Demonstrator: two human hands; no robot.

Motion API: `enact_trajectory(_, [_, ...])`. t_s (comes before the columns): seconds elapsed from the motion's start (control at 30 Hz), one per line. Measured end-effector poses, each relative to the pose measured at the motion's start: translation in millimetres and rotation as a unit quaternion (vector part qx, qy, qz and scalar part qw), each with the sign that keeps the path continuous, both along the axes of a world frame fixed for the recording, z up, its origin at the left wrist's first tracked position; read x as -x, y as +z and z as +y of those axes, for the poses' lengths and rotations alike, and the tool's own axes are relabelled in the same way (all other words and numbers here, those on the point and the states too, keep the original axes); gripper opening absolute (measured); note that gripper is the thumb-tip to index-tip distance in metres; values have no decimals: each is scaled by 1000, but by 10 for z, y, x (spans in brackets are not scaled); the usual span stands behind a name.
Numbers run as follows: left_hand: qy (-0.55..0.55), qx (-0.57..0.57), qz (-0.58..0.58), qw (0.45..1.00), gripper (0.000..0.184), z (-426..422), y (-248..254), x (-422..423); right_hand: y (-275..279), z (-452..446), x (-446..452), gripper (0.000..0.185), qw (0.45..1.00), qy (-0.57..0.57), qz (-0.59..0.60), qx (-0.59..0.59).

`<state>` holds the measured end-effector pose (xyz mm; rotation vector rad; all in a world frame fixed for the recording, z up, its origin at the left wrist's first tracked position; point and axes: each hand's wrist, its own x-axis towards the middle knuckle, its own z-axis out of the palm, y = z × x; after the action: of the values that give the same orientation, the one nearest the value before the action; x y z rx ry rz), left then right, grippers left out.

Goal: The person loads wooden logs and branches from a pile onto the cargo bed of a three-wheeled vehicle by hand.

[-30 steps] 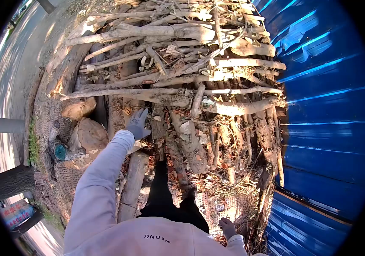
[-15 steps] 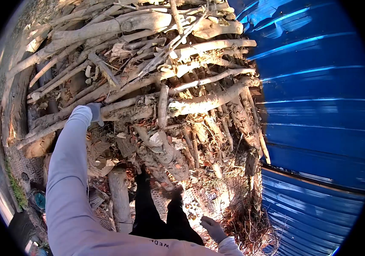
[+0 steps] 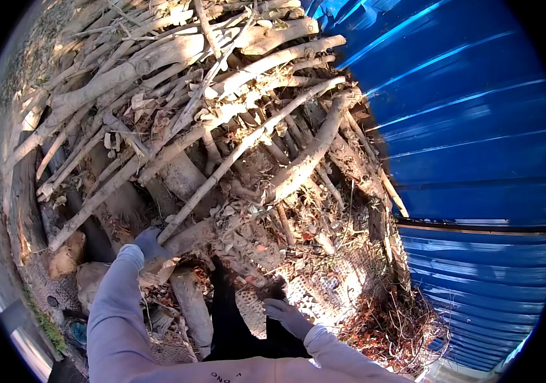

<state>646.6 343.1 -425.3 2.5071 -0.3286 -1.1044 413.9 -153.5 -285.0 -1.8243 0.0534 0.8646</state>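
My left hand [image 3: 151,244], in a grey glove, is closed round the lower end of a long thin branch [image 3: 234,156]. That branch slants up to the right across the woodpile. Just behind it lies a thicker curved log [image 3: 308,163], its lower end close to my left hand. My right hand [image 3: 289,318], also gloved, is in front of my dark trouser leg, its fingers stretched out and nothing in them.
Stacked branches and logs [image 3: 126,60] fill the upper left. A blue corrugated metal wall [image 3: 464,159] stands on the right. A short log [image 3: 192,306] lies by my feet, and dry twigs [image 3: 388,332] are heaped at the lower right.
My left hand has come down and nearer with the thin branch, which now slants more steeply. The thick log has tilted too. My right hand has moved up and left, and the view has shifted.
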Motion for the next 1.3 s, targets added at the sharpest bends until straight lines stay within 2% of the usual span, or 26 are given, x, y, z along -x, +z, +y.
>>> enact_trajectory(0.03, [86, 16, 75, 993, 98, -152, 176, 58, 133, 196, -116, 45, 971, -136, 172, -97])
enact_trajectory(0.07, [175, 32, 144, 973, 96, -211, 260, 77, 50, 229, -126, 49, 895, -253, 322, -176])
enact_trajectory(0.17, [136, 88, 207, 965, 90, -61, -88, 41, -130, 279, -125, 50, 851, -325, 386, -143])
enact_trajectory(0.2, [112, 24, 210, 971, 88, -31, -253, 48, -232, 197, -60, 41, 920, -210, 308, -118])
enact_trajectory(0.23, [112, 20, 219, 969, 88, -23, -278, 117, -311, 214, -64, 46, 878, -294, 361, -109])
enact_trajectory(0.3, [92, -13, 198, 976, 87, -110, -190, 207, -301, 146, -138, 48, 863, -333, 366, -100])
enact_trajectory(0.33, [101, 13, 221, 970, 93, -290, 301, 179, -269, 100, -171, 48, 866, -333, 361, -98])
enact_trajectory(0.37, [98, 5, 227, 969, 93, -409, 437, 186, -288, 41, -245, 47, 869, -333, 352, -98])
enact_trajectory(0.4, [84, 57, 218, 971, 94, -486, 574, 277, -526, -77, -216, 50, 921, -262, 276, -85])
enact_trajectory(0.43, [71, 110, 213, 968, 96, -567, 709, 476, -436, -60, -322, 54, 926, -260, 262, -83])
enact_trajectory(0.47, [68, 104, 219, 968, 96, -670, 786, 614, -321, -27, -451, 58, 930, -258, 248, -81])
enact_trajectory(0.5, [73, 99, 222, 967, 95, -774, 836, 756, 134, 208, -854, 62, 895, -324, 292, -92])
enact_trajectory(0.63, [84, 29, 202, 975, 88, -1286, 1273, 1038, -58, 466, -1351, 100, 836, -416, 334, -128])
enact_trajectory(0.67, [94, 31, 203, 974, 86, -1490, 1676, 1003, -199, 517, -1402, 100, 835, -414, 334, -136])
enact_trajectory(0.73, [121, 38, 191, 973, 87, -1750, 2051, 1106, -632, 578, -1376, 85, 833, -417, 318, -178])
enact_trajectory(0.77, [149, 53, 182, 970, 87, -1862, 2151, 1181, -678, 559, -1309, 85, 831, -414, 321, -186])
enact_trajectory(0.83, [155, 35, 179, 971, 87, -2045, 2248, 1329, -713, 456, -1175, 67, 808, -515, 245, -146])
enact_trajectory(0.87, [162, 26, 175, 971, 87, -2150, 2297, 1407, -665, 330, -1150, 51, 765, -564, 270, -154])
enact_trajectory(0.9, [170, 18, 172, 970, 87, -2255, 2339, 1478, -740, 107, -1158, 51, 769, -555, 275, -161])
enact_trajectory(0.97, [164, -42, 161, 972, 88, -2480, 2465, 1612, -1235, -553, -1107, 33, 666, -627, 316, -252])
enact_trajectory(1.03, [179, -49, 154, 970, 89, -2761, 2652, 1757, -1182, -1305, -1244, 39, 658, -653, 262, -269])
enact_trajectory(1.07, [186, -56, 142, 971, 90, -2914, 2756, 1798, -1334, -1949, -1142, 46, 882, -440, 113, -123])
enact_trajectory(1.13, [187, -66, 115, 973, 88, -3093, 2720, 1953, -1235, -2537, -1168, 59, 956, -279, 88, 12])
enact_trajectory(1.17, [194, -67, 110, 973, 88, -3232, 2755, 2031, -1127, -2685, -1240, 65, 895, -380, 232, -15])
enact_trajectory(1.23, [219, -134, 86, 963, 87, -3522, 2818, 2188, -1151, -2615, -1179, 77, 899, -352, 259, -43])
enact_trajectory(1.3, [221, -115, 51, 967, 81, -3787, 2895, 2383, -738, -2270, -1059, 99, 855, -291, 376, -207])
